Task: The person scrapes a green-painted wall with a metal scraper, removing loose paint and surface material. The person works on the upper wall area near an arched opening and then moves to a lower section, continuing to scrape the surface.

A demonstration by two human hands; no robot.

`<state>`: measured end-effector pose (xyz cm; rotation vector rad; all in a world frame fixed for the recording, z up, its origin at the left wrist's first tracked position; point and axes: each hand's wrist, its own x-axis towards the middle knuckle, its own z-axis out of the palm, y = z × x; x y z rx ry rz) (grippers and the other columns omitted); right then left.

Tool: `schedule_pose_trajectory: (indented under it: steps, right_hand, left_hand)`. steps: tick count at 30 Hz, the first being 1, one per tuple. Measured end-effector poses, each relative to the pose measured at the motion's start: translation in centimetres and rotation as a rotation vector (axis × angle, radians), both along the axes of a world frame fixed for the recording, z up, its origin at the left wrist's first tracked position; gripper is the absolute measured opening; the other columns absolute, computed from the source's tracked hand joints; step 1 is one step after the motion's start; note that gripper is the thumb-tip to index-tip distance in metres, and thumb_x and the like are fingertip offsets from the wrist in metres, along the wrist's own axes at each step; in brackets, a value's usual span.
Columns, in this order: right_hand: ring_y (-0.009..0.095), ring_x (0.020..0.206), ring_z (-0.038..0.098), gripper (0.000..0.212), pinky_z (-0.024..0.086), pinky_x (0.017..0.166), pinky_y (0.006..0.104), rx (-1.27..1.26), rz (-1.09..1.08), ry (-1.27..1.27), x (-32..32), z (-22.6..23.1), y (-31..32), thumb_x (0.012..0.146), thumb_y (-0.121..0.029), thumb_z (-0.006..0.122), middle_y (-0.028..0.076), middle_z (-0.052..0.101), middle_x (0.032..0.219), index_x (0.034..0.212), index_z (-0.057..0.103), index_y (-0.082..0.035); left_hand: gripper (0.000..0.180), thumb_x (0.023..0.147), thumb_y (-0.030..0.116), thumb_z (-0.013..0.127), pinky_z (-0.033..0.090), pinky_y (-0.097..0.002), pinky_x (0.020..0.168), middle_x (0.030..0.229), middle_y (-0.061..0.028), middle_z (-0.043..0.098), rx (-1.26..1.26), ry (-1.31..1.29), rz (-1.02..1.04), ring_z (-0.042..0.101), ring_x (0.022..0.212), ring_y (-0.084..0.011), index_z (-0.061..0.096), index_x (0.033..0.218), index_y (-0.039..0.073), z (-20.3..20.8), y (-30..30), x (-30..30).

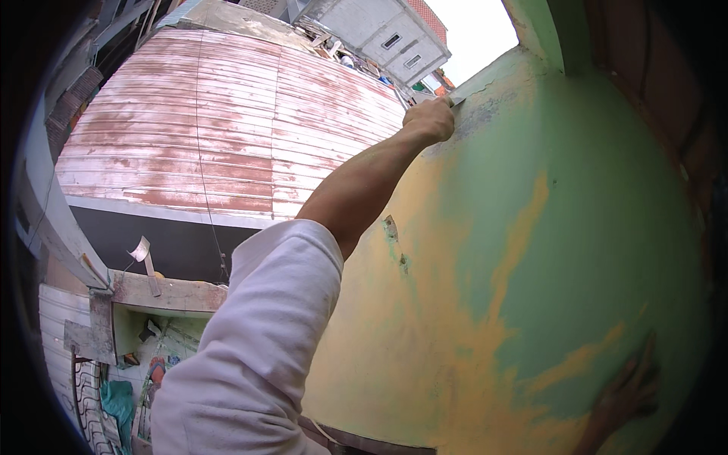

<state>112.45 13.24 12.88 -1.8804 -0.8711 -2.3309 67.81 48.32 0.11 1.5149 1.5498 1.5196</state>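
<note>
A green wall [591, 227] with yellow-orange patches fills the right side of the view. My left arm, in a white sleeve, reaches far up to its upper edge. There my left hand [431, 120] is closed around a scraper [458, 101]; its small metal blade lies against the wall beside a rough grey bare patch [485, 112]. Most of the scraper's handle is hidden in my fist. At the lower right my right hand [631, 385] lies on the wall with its fingers spread, dim near the picture's dark rim.
Two chipped holes [390, 229] mark the wall below my left arm. Beyond the wall's edge lies a rusty corrugated metal roof [227, 129], with a grey building [379, 38] behind it. At the lower left are a concrete ledge [171, 293], a metal railing [83, 394] and a teal cloth [117, 402].
</note>
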Motion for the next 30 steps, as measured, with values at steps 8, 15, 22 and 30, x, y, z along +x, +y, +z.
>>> schedule_pose_trajectory:
  steps: [8, 15, 22, 30]
  right_hand:
    - [0.041, 0.133, 0.048, 0.056, 0.025, 0.11, 0.074, -0.022, 0.052, -0.002, 0.2, 0.6, -0.2, 0.11, -0.06, 0.018, 0.023, 0.049, 0.142, 0.16, 0.036, -0.043]
    - [0.04, 0.134, 0.048, 0.056, 0.023, 0.11, 0.0768, -0.005, -0.075, 0.071, -1.3, 0.1, 0.1, 0.11, -0.06, 0.018, 0.023, 0.049, 0.14, 0.16, 0.036, -0.044]
    - [0.041, 0.135, 0.047, 0.053, 0.021, 0.111, 0.0781, -0.027, 0.009, 0.001, 0.3, 0.0, 0.6, 0.11, -0.058, 0.02, 0.023, 0.048, 0.143, 0.159, 0.036, -0.045]
    - [0.04, 0.137, 0.046, 0.053, 0.021, 0.11, 0.0776, -0.05, -0.019, 0.051, 0.4, 0.3, 0.1, 0.11, -0.057, 0.02, 0.023, 0.049, 0.144, 0.16, 0.033, -0.045]
  left_hand:
    - [0.061, 0.093, 0.009, 0.054, 0.055, -0.0436, 0.097, 0.125, -0.0153, 0.071, 0.03, 0.182, -0.037, 0.07, 0.114, -0.0286, 0.052, 0.152, 0.026, -2.2, -0.4, -0.8]
    - [0.061, 0.096, 0.007, 0.053, 0.055, -0.0425, 0.097, 0.123, -0.0164, 0.072, 0.026, 0.144, 0.031, 0.071, 0.112, -0.028, 0.051, 0.152, 0.029, -5.2, -1.5, 2.9]
    - [0.057, 0.099, 0.013, 0.049, 0.057, -0.0446, 0.085, 0.11, -0.0129, 0.074, -0.009, 0.099, 0.01, 0.073, 0.098, -0.0295, 0.048, 0.154, 0.027, -6.1, -2.0, 2.3]
    - [0.054, 0.103, 0.015, 0.047, 0.056, -0.0498, 0.079, 0.102, -0.0174, 0.074, -0.034, 0.152, -0.018, 0.072, 0.091, -0.0346, 0.047, 0.154, 0.031, -11.7, -5.4, 3.5]
